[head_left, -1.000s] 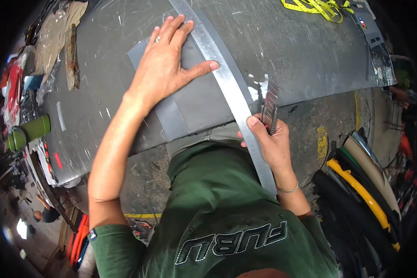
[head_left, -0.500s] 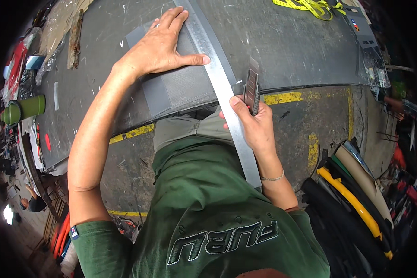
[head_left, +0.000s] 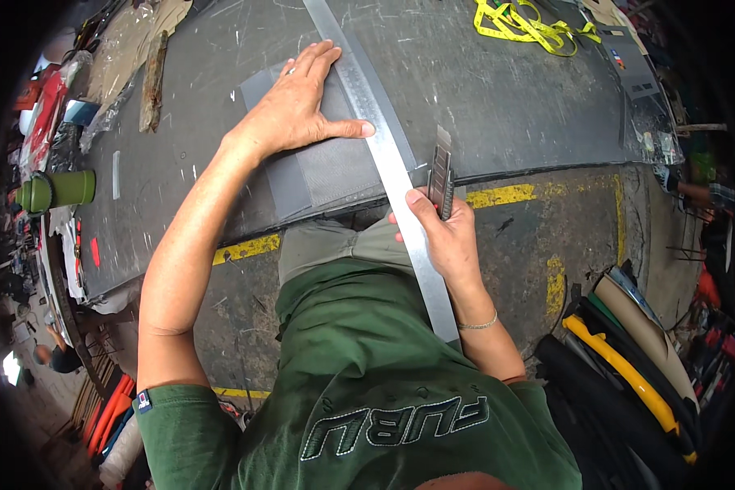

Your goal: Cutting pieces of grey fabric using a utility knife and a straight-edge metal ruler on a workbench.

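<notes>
Right grip [head_left: 451, 237] on ruler [head_left: 394, 167], green bottle [head_left: 72, 188] leftward

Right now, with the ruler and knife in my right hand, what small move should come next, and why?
I'd probably press the ruler down with the left hand before loosening the right hand. The left thumb sits at the ruler's edge over the grey sheet, while the right hand holds both the ruler's overhanging end and the knife, blade out.
</notes>
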Demonstrator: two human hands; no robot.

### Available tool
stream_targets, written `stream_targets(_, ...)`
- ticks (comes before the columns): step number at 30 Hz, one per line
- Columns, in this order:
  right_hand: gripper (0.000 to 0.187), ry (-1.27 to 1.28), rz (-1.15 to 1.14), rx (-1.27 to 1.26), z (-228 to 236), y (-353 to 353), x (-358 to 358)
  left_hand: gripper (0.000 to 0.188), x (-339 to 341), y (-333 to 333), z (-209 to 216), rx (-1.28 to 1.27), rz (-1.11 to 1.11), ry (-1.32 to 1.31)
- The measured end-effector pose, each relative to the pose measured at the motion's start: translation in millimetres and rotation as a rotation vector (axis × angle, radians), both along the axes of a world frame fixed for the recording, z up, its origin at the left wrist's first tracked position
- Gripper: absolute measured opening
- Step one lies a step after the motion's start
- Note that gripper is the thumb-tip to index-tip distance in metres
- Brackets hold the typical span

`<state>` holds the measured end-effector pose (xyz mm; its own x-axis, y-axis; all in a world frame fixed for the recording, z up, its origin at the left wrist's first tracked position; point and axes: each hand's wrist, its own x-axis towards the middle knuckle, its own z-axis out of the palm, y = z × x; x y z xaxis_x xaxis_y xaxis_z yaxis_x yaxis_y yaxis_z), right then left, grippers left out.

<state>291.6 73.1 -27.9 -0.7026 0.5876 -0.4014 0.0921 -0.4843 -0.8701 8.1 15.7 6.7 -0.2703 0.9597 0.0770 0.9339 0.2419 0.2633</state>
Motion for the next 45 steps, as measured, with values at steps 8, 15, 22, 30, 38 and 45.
stream_targets(8, 0.028, -0.014, -0.007, -0.019, -2, 0, -1, 0.135, 0, 1, 1, -0.054, -0.009, 0.051)
stream_targets(15, 0.029, -0.021, -0.009, 0.0, 3, 1, -1, 0.137, 10, 7, 14, -0.136, -0.01, 0.154)
stream_targets(22, 0.03, -0.241, 0.029, 0.386, 14, 9, 12, 0.141, 9, 13, 17, -0.164, -0.037, 0.178)
stream_targets(30, 0.048, -0.204, 0.002, 1.063, 61, 28, -16, 0.141, 13, 10, 17, -0.166, -0.012, 0.166)
stream_targets(38, 0.05, -0.268, 0.148, 1.216, 67, 43, -94, 0.139, 19, 17, 27, -0.241, 0.014, 0.137)
stream_targets(45, 0.05, -0.416, 0.228, 1.225, 55, 50, -107, 0.141, 15, 13, 17, -0.151, -0.005, 0.135)
